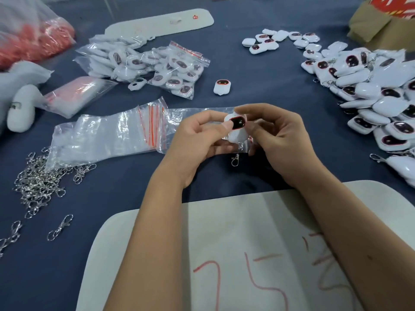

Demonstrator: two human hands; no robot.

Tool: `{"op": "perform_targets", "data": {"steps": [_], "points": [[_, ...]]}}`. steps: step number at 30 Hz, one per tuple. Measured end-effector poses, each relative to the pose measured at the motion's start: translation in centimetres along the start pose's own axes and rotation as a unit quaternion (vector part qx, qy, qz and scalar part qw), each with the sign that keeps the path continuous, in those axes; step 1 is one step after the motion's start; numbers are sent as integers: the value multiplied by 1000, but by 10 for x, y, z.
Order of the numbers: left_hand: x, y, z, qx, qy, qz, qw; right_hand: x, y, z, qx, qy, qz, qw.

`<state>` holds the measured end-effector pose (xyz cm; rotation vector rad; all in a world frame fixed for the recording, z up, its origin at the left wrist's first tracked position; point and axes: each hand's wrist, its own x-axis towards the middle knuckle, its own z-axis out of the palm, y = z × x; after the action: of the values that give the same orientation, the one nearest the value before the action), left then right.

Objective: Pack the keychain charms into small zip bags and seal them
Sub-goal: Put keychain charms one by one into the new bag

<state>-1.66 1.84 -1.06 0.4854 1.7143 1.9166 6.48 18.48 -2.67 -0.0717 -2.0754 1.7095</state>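
Observation:
A white keychain charm (236,129) with a dark red-rimmed face sits between both hands at the centre of the table. My left hand (197,140) pinches it with the thumb on its face, and a small clear zip bag (233,146) lies under it across the fingers. My right hand (280,140) grips the charm from the right with curled fingers. A silver clasp (235,160) hangs below the charm. Whether the charm is inside the bag is unclear.
Empty zip bags (107,135) lie to the left, packed charms (157,66) behind them. Loose charms (377,95) are heaped at the right, one single charm (222,86) ahead. Silver clasps (40,182) lie at the left. A white board (224,254) lies under my forearms.

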Motion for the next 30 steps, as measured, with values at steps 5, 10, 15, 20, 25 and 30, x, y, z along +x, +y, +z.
{"op": "perform_targets", "data": {"steps": [5, 10, 15, 20, 25, 30], "points": [[2, -4, 5, 81, 46, 74, 993, 0, 0, 1, 2, -2, -17, 1000], [6, -7, 3, 171, 73, 96, 978, 0, 1, 0, -1, -18, -14, 1000], [7, -8, 3, 151, 67, 93, 982, 1, 3, -1, 4, -7, 10, 1000], [6, -9, 2, 135, 67, 98, 984, 1, 1, 0, 2, -10, 19, 1000], [4, -7, 5, 114, 64, 105, 986, 0, -2, 0, 9, 3, 30, 999], [5, -9, 10, 134, 59, 87, 985, 0, -4, 1, -28, 24, 28, 999]]}}
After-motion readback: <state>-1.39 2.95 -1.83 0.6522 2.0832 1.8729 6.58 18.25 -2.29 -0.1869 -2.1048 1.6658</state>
